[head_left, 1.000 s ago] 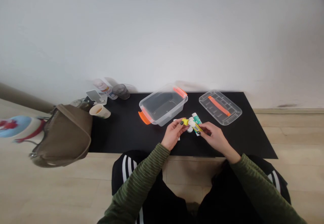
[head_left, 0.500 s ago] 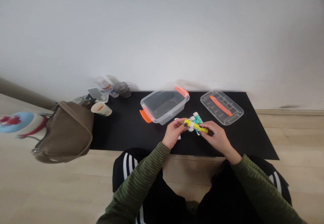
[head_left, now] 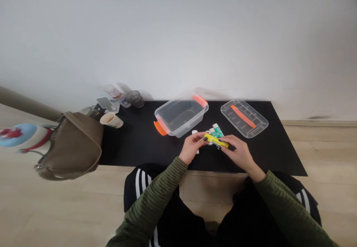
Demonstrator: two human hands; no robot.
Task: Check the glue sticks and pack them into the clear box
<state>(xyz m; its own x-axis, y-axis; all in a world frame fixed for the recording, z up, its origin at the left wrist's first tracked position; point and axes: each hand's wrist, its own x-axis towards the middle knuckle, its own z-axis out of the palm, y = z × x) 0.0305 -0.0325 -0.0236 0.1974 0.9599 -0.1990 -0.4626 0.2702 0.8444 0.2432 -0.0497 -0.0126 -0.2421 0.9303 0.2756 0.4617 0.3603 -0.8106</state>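
Between my two hands lies a yellow glue stick (head_left: 216, 140), held level above the front part of the black table (head_left: 134, 143). My left hand (head_left: 192, 145) pinches its left end with thumb and fingers. At the other end, the fingers of my right hand (head_left: 237, 148) close around it. Just behind are teal-and-white glue sticks (head_left: 218, 130), partly covered by the hands. A white stick (head_left: 194, 132) shows beside my left hand, mostly hidden. Beyond them stands an open clear plastic box (head_left: 181, 116) with orange latches.
A clear lid (head_left: 244, 117) with an orange handle lies at the right. On the left are a paper cup (head_left: 111, 120), a dark glass (head_left: 135, 99), a white bottle (head_left: 117, 94) and a brown bag (head_left: 75, 143). The wall borders the table's back edge.
The yellow glue stick has turned slightly in my fingers, and its label now faces differently. Both hands have barely moved; more of the white stick beside my left hand shows.
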